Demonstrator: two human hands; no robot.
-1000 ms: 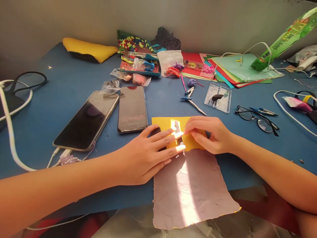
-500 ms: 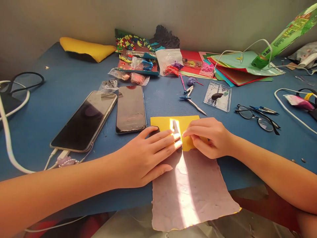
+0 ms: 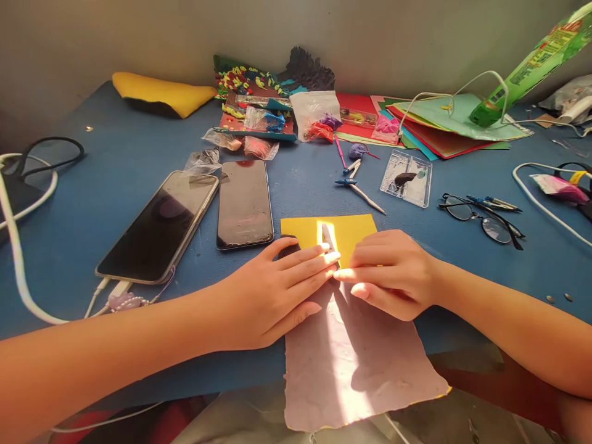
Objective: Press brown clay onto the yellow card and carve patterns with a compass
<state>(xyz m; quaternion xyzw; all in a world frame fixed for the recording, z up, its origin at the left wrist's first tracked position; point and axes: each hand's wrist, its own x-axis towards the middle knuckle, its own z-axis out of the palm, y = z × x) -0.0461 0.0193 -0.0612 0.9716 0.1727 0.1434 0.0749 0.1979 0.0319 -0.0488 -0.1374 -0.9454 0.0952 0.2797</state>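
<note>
A yellow sheet (image 3: 356,229) lies on the table, its nearer part coated with a greyish-mauve layer (image 3: 305,376) that looks like clay and hangs past the table edge. On the bare yellow strip, a narrow grey piece (image 3: 327,233) lies in bright sunlight. My left hand (image 3: 282,296) rests flat on the sheet, fingers stretched out, fingertips at that grey piece and covering its near end. From the right, my right hand (image 3: 393,271) touches the coated border with one extended fingertip, close to my left fingertips. Its thumb is apart and nothing shows in its grasp.
Left of the sheet lie two phones (image 3: 160,225) (image 3: 245,203), one with cables plugged in. Beyond are a compass (image 3: 358,188), a clear plastic case (image 3: 407,179) and eyeglasses (image 3: 481,219). Bagged clay (image 3: 261,147), coloured papers (image 3: 462,117) and a green packet (image 3: 527,74) line the back.
My right hand has moved slightly nearer to me, its pinched fingers now apart with one extended to the coated border. My left hand has barely moved.
</note>
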